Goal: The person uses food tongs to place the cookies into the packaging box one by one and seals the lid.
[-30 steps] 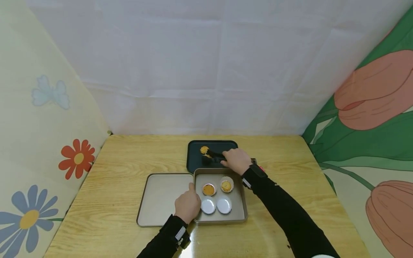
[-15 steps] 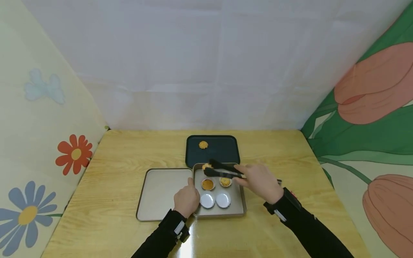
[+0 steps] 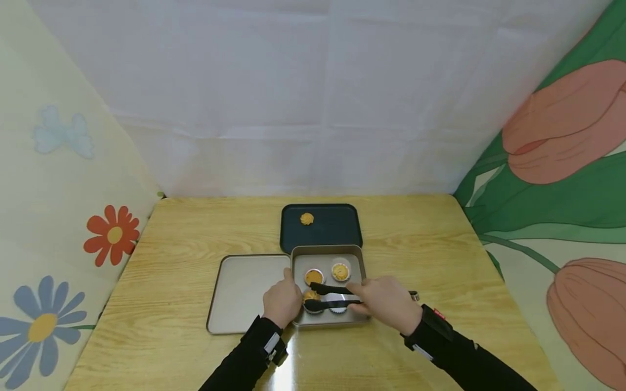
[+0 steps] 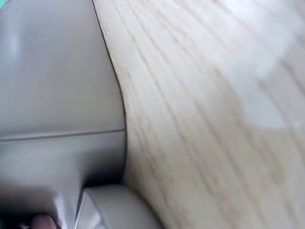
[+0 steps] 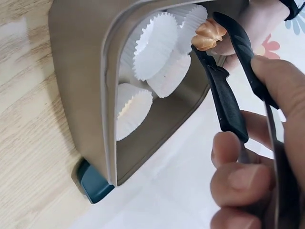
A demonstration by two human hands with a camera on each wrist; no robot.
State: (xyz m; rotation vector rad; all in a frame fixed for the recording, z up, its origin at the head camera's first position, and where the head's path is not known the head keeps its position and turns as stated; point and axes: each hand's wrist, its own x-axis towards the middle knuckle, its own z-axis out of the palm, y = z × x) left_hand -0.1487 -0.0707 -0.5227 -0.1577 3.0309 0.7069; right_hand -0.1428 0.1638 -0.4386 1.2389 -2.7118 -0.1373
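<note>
My left hand [image 3: 282, 303] grips the left wall of a square baking pan [image 3: 326, 249]; one of its fingertips [image 4: 43, 222] shows in the left wrist view. My right hand [image 3: 388, 304] holds black-tipped tongs [image 3: 335, 289] over the pan. Pinched between the tong tips is a piped, golden cookie [image 5: 208, 36], above the front left paper cup. Behind it are a cup with an orange-brown filling [image 3: 314, 277] and a cup with a yellow cookie [image 3: 340, 272]. The white front right cup [image 3: 338, 310] is partly hidden under the tongs.
A dark tray [image 3: 337, 225] lies behind the pan, with one piped cookie [image 3: 306, 218] on it. Left of the pan lies a flat metal tray [image 3: 246, 296]. A white cloth [image 3: 303, 108] hangs behind the wooden table [image 3: 171, 282].
My right hand has lifted a cookie off the dark tray with the tongs and carried it forward to the front left paper cup. The left hand has stayed on the pan.
</note>
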